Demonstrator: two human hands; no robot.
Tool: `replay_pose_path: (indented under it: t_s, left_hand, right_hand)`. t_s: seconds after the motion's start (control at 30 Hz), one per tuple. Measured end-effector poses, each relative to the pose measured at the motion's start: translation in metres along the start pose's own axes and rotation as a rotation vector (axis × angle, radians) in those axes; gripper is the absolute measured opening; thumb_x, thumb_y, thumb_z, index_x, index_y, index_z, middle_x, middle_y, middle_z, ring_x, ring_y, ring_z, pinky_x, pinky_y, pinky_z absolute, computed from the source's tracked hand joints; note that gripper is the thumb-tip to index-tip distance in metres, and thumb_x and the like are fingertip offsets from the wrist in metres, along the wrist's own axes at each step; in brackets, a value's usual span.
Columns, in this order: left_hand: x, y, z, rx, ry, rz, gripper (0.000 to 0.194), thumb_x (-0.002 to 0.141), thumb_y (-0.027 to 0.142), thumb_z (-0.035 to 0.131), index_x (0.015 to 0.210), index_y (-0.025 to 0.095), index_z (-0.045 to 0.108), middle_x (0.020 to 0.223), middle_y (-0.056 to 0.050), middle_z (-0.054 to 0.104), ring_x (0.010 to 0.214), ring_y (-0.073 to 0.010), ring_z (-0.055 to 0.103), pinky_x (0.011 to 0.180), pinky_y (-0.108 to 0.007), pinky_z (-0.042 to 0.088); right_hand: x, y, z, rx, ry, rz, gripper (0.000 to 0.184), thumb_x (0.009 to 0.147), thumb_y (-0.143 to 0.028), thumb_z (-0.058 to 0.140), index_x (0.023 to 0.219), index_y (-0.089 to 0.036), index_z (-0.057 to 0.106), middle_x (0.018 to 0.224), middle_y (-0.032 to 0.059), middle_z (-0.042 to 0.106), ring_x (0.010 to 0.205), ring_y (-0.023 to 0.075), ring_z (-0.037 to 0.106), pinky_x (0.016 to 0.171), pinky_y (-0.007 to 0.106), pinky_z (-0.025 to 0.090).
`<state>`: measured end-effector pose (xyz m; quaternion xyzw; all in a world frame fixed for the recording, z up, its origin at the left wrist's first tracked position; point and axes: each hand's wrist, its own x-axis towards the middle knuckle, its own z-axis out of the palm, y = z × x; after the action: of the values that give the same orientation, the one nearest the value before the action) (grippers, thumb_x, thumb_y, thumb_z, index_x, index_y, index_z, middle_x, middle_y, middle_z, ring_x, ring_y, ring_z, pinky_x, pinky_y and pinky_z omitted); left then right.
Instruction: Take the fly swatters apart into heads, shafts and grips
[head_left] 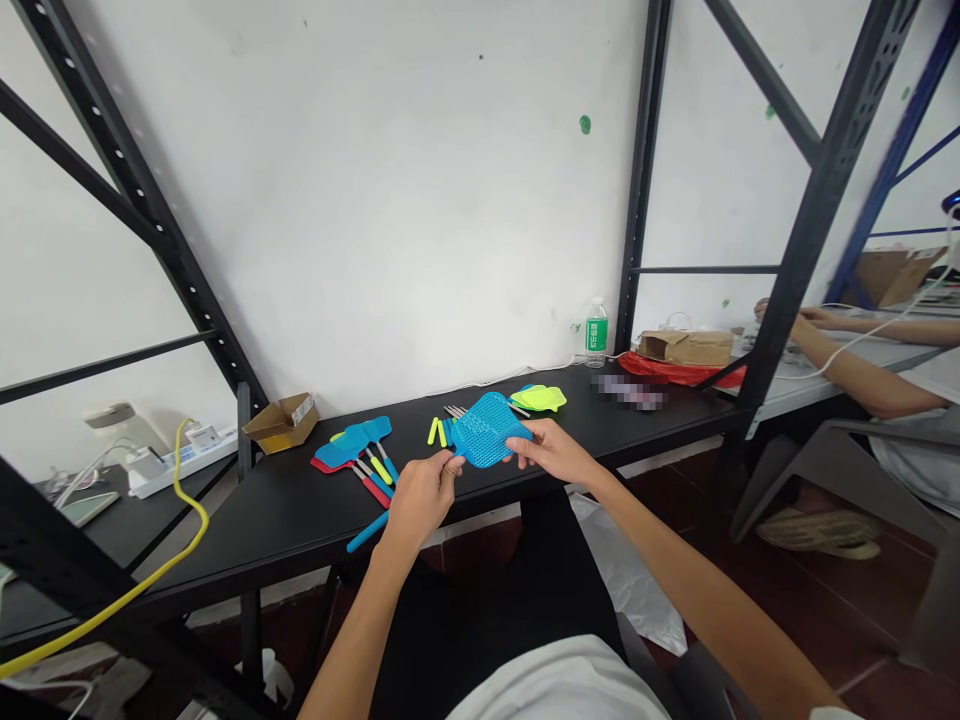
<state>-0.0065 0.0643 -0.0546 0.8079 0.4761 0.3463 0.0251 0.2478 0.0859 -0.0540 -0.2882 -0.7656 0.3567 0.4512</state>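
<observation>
Blue plastic swatter head (487, 430) held in both hands above the middle of the bench (262, 520), near its front edge. Left hand (420, 505) closed in a pinch on the left side of the mesh, right hand (544, 450) closed on the right side; each grip nearly shut, with hold only on the mesh. Better to keep both pinches level, for not bending the thin plastic. Just behind, toward the back edge, short yellow-green handle pieces (433, 431), metal rods (454, 410) and a lime-green swatter head (538, 398). Toward the left, a heap of blue and red swatters (352, 450), with one blue handle (367, 532) lying across the front edge.
</observation>
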Motion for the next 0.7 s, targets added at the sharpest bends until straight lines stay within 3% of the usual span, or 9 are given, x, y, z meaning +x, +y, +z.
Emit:
replay_pose_path:
  t_s: [0.17, 0.37, 0.53, 0.7]
  left_hand:
    - [-0.001, -0.003, -0.006, 0.007, 0.12, -0.068, 0.056, 0.104, 0.049, 0.036, 0.056, 0.021, 0.039, 0.048, 0.003, 0.034, 0.047, -0.0135, 0.038, 0.056, -0.031, 0.019]
    - [-0.002, -0.003, -0.017, -0.054, 0.133, -0.062, 0.043, 0.102, 0.043, 0.042, 0.067, 0.02, 0.051, 0.052, 0.005, 0.031, 0.049, -0.0119, 0.036, 0.056, -0.029, 0.022]
    - [-0.003, 0.003, -0.018, -0.136, 0.169, -0.049, 0.031, 0.101, 0.034, 0.037, 0.086, 0.021, 0.061, 0.053, 0.007, 0.035, 0.047, -0.012, 0.037, 0.056, -0.028, 0.025]
    - [-0.006, 0.006, -0.02, -0.169, 0.193, -0.031, 0.025, 0.1, 0.031, 0.037, 0.095, 0.022, 0.06, 0.051, 0.008, 0.03, 0.045, -0.0133, 0.036, 0.054, -0.027, 0.025]
  right_hand:
    - [-0.002, -0.006, -0.005, -0.075, 0.076, -0.028, 0.039, 0.097, -0.05, 0.058, 0.088, -0.016, 0.072, 0.089, 0.0069, 0.075, 0.065, 0.0134, 0.061, 0.063, 0.026, 0.047]
    - [-0.001, -0.007, -0.009, -0.053, 0.136, -0.012, 0.037, 0.096, -0.052, 0.059, 0.093, -0.016, 0.067, 0.085, 0.0058, 0.073, 0.062, 0.0136, 0.062, 0.06, 0.026, 0.047]
    - [0.002, 0.001, -0.01, 0.02, 0.145, 0.045, 0.037, 0.092, -0.053, 0.062, 0.091, -0.016, 0.066, 0.08, 0.0056, 0.073, 0.057, 0.0121, 0.06, 0.054, 0.024, 0.045]
    - [0.006, 0.018, -0.017, 0.172, 0.319, 0.288, 0.036, 0.083, -0.051, 0.071, 0.094, -0.016, 0.067, 0.062, 0.0002, 0.066, 0.048, 0.0105, 0.054, 0.046, 0.022, 0.039]
